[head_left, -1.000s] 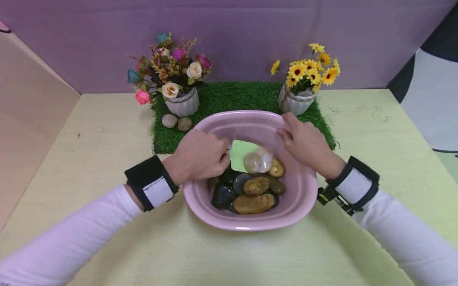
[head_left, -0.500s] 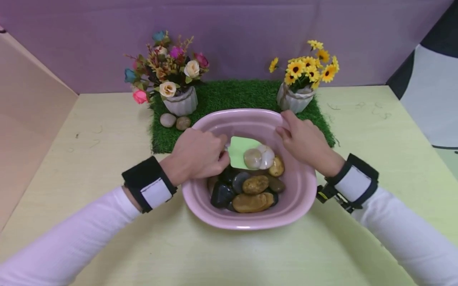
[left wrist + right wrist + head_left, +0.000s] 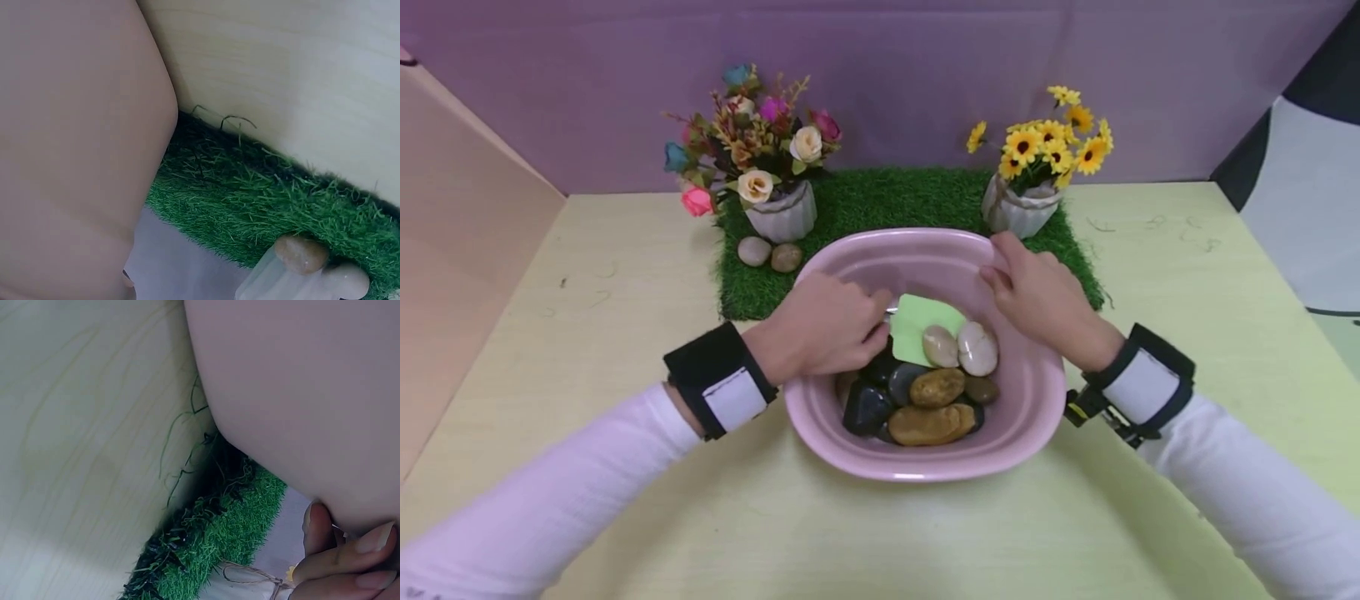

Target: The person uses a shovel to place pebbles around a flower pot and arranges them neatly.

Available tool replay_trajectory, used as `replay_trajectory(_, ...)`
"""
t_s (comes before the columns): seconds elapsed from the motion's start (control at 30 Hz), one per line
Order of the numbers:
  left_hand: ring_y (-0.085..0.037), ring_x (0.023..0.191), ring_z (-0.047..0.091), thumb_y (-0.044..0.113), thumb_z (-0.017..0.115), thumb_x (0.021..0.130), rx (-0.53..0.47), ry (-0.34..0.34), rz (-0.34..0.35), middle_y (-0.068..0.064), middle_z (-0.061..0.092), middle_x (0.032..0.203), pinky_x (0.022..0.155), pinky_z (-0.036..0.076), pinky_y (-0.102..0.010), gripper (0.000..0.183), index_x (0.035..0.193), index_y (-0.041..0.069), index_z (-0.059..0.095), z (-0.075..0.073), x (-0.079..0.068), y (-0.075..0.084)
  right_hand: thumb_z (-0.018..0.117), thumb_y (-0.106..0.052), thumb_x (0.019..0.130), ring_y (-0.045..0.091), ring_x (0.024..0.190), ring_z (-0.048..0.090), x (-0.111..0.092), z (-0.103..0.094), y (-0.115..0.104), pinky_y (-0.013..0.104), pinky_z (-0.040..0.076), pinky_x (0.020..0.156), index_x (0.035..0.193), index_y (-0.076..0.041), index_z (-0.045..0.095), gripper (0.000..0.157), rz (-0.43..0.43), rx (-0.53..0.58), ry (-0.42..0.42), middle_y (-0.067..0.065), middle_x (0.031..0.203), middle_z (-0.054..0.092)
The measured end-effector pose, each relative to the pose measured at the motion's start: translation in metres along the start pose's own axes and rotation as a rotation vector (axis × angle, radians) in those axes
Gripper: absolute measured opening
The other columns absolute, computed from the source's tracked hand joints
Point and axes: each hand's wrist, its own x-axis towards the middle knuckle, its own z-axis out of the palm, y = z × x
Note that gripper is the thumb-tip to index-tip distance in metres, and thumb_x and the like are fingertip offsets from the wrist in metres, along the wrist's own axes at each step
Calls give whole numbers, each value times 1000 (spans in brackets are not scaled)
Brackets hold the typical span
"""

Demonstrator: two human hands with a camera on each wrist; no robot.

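Note:
A pink oval basin [image 3: 910,477] stands at the middle of the table, partly over the green mat, with dark and brown stones [image 3: 927,425] lying in it. My left hand [image 3: 827,325] reaches over its left rim and grips a light green spatula [image 3: 912,325] whose handle is mostly hidden in the fist. A beige pebble [image 3: 940,346] overlaps the blade's right edge. Beside it, a white pebble [image 3: 977,348] lies off the blade, near the basin's right wall. My right hand [image 3: 1041,296] holds the basin's right rim, its fingers [image 3: 340,559] folded over the outside in the right wrist view.
Behind the basin lies an artificial grass mat [image 3: 902,196]. On it stand a pot of mixed flowers [image 3: 782,215] at left and a pot of yellow flowers [image 3: 1021,212] at right. Two pebbles [image 3: 770,254] sit by the left pot. A purple cloth [image 3: 895,92] hangs behind.
My left hand has shifted slightly right with the spatula. The white pebble has slid off the blade to the right, apart from the beige one. My right hand stays on the rim.

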Motion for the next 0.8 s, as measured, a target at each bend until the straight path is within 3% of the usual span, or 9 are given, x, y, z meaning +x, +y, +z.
replay_trajectory(0.13, -13, 62, 59, 25, 54, 98, -109, -119, 78, 2, 62, 76, 61, 49, -31, 15, 93, 13, 61, 2, 5, -1, 46, -22, 104, 26, 54, 57, -1, 1, 1, 34, 41, 44, 131, 0, 45, 35, 5, -2, -1, 16, 71, 55)
replay_trajectory(0.27, -12, 69, 62, 19, 56, 98, -204, -207, 100, 1, 66, 86, 70, 52, -29, 9, 94, 14, 62, 5, 6, -2, 46, -21, 103, 26, 54, 58, -2, 2, 3, 33, 42, 44, 132, 0, 44, 36, 9, 6, -11, 17, 72, 56)
replay_trajectory(0.5, -20, 75, 65, 23, 54, 101, -113, -191, 111, -4, 67, 87, 70, 53, -36, 10, 105, 15, 59, 4, 4, -4, 47, -20, 103, 26, 54, 58, 0, 2, 3, 33, 42, 44, 134, 0, 44, 37, 0, 9, -7, 17, 73, 57)
replay_trajectory(0.67, -16, 71, 63, 27, 51, 102, -168, -252, 65, 0, 64, 80, 72, 52, -35, 16, 107, 15, 59, 1, 6, -3, 47, -21, 103, 26, 56, 59, 0, 1, 2, 33, 43, 45, 134, 0, 44, 38, 11, 13, -15, 17, 74, 57)
replay_trajectory(0.8, -13, 62, 59, 32, 51, 101, -186, -232, 47, 3, 61, 70, 63, 48, -31, 20, 103, 15, 61, -3, 6, -4, 47, -21, 104, 25, 56, 59, 0, 0, 1, 33, 43, 45, 137, 1, 43, 40, 3, 16, -9, 16, 74, 57)
